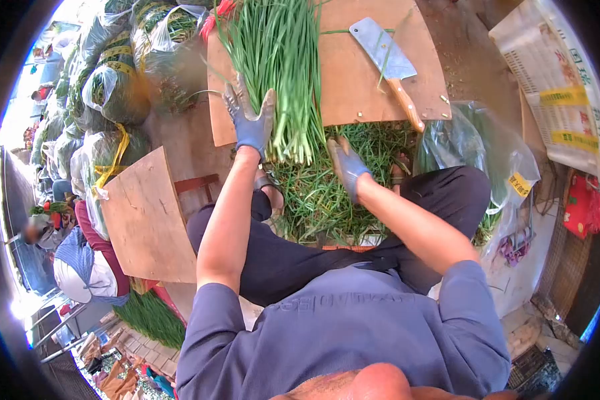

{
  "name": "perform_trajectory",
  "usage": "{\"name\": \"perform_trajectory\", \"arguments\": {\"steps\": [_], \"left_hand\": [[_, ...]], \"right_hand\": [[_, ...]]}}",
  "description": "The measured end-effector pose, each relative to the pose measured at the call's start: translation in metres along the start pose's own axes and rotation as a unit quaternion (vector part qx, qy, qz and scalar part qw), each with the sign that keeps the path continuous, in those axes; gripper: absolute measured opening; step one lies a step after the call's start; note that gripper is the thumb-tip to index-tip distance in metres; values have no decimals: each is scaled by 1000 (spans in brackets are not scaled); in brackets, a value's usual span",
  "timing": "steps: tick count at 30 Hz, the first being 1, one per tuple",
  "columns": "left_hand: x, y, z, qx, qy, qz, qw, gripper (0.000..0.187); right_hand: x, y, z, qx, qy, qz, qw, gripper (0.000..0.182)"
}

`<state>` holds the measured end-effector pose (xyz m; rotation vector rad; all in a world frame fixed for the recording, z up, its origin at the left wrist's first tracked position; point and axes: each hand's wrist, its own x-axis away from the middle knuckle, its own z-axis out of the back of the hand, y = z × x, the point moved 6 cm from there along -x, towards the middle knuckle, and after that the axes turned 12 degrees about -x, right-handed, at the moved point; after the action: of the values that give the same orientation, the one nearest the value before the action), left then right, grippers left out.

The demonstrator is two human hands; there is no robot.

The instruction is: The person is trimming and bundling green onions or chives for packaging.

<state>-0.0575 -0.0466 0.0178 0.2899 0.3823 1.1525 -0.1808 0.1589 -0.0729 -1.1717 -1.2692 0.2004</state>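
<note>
A long bundle of green chives (pixel 280 73) lies on a wooden board (pixel 353 73). My left hand (pixel 250 120), in a blue-grey glove, rests with fingers spread on the left side of the bundle near its cut ends. My right hand (pixel 345 167), also gloved, hovers with fingers together just right of the cut ends, over a heap of green trimmings (pixel 327 200); I cannot see anything held in it. A cleaver (pixel 388 63) with a wooden handle lies on the board to the right, apart from both hands.
Clear bags of greens (pixel 113 87) are stacked at the left. A second wooden board (pixel 147 220) stands beside my left leg. A plastic bag with greens (pixel 493 167) and printed sacks (pixel 560 87) lie at the right. Another person (pixel 80 260) sits at lower left.
</note>
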Motion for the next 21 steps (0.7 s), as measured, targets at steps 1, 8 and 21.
{"name": "perform_trajectory", "arguments": {"steps": [1, 8, 21], "left_hand": [[1, -1, -6, 28, -11, 11, 999, 91], [10, 10, -23, 77, -60, 16, 995, 102], [0, -61, -4, 207, 57, 64, 975, 60]], "right_hand": [[-4, 5, -15, -98, 21, 13, 995, 50], [-71, 51, -68, -486, 40, 12, 873, 32], [7, -102, -15, 352, 123, 295, 879, 52]]}}
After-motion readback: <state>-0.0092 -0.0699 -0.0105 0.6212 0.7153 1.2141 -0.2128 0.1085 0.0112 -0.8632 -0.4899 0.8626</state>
